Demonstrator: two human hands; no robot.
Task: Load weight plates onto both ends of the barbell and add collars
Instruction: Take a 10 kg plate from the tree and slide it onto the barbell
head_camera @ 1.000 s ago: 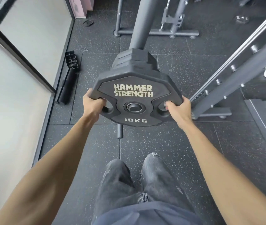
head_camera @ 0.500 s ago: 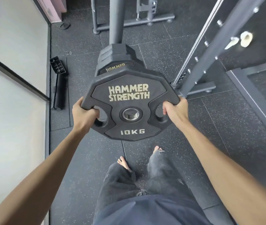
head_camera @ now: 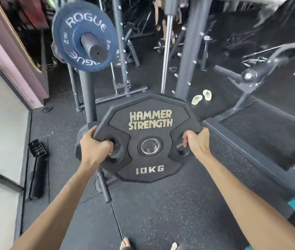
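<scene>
Dead centre above the speckled black rubber floor (head_camera: 161, 213), one black polygonal rubber plate (head_camera: 150, 134) with gold lettering "HAMMER STRENGTH" and "10KG" and a steel-lined centre hole is held off the ground, face toward the camera. The left hand (head_camera: 93, 148) has its fingers curled through the left grip slot and the right hand (head_camera: 196, 141) through the right slot. Up left, one round blue plate (head_camera: 67, 42) marked "ROGUE" in white sits on the dark barbell sleeve (head_camera: 94, 46), well apart from the held plate; two pale slippers (head_camera: 201, 98) lie beside a grey rack upright (head_camera: 184, 78).
</scene>
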